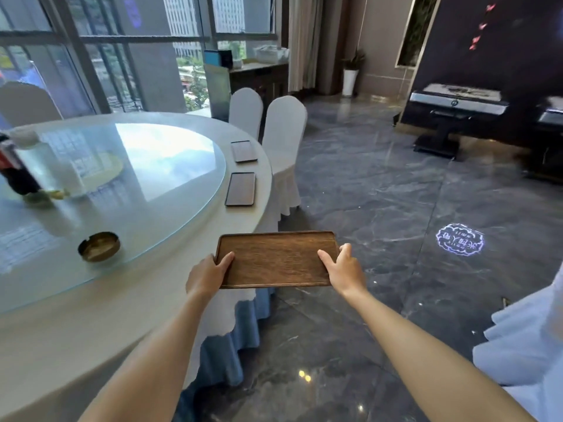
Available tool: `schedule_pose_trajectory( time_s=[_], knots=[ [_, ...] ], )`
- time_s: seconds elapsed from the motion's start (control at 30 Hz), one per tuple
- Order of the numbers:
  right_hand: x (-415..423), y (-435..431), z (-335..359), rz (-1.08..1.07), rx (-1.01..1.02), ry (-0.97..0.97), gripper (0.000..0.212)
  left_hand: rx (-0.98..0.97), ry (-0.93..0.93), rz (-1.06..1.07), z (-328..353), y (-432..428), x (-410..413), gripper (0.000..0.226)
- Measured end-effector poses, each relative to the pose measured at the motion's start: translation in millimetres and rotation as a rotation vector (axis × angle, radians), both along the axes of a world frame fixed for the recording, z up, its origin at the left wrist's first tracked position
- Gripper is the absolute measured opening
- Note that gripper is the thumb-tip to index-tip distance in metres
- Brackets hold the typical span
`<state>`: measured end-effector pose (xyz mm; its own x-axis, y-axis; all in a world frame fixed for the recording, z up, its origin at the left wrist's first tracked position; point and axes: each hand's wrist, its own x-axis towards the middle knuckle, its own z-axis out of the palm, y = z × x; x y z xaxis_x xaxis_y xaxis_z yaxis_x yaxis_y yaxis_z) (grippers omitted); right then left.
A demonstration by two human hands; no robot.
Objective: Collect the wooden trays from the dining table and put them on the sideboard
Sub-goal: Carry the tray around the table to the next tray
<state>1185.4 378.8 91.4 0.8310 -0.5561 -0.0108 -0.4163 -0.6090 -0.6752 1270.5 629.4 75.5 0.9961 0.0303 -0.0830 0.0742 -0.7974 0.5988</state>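
One wooden tray [275, 258] is in my grip, held level past the dining table [91, 324] edge, over the floor. My left hand [207, 274] clamps its left end, my right hand [345, 269] its right, thumbs on top. Two more trays [240, 188] [243, 151] lie on the table rim, near two covered chairs [283, 141].

The round dining table [91, 324] has a pale cloth and a glass turntable [158, 190] on top. Two wooden trays [240, 189] lie on the cloth near the far edge, one behind the other. A brass ashtray [99, 247] and a dark bottle [16, 175] stand on the glass.
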Motion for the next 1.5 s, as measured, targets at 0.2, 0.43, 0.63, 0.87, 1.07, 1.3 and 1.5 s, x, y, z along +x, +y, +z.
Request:
schedule_pose_trajectory(
  time_s=[0.2,0.43,0.63,0.87,1.07,1.3,1.5],
  knots=[
    [110,-59,-13,0.011,-0.025,0.027,0.053,-0.002,0.006,0.007,-15,-55,108,0.048],
    [272,-125,-20,0.137,-0.036,0.043,0.05,-0.028,0.027,0.129,-26,-114,241,0.05],
    [400,-161,-1,0.269,-0.033,0.0,0.05,-0.045,0.003,0.237,-8,-140,337,0.048],
    [528,-153,-23,0.5,-0.122,0.093,0.05,0.006,0.074,0.399,-37,-131,400,0.049],
    [638,-128,-62,0.679,-0.151,0.125,0.051,-0.021,0.158,0.574,-82,-113,469,0.056],
    [759,-87,-82,0.862,-0.169,0.188,0.051,-0.033,0.208,0.775,-98,-92,546,0.061],
    [812,-47,-96,1.066,-0.166,0.249,0.047,-0.063,0.272,0.963,-106,-87,544,0.058]
  ],
)
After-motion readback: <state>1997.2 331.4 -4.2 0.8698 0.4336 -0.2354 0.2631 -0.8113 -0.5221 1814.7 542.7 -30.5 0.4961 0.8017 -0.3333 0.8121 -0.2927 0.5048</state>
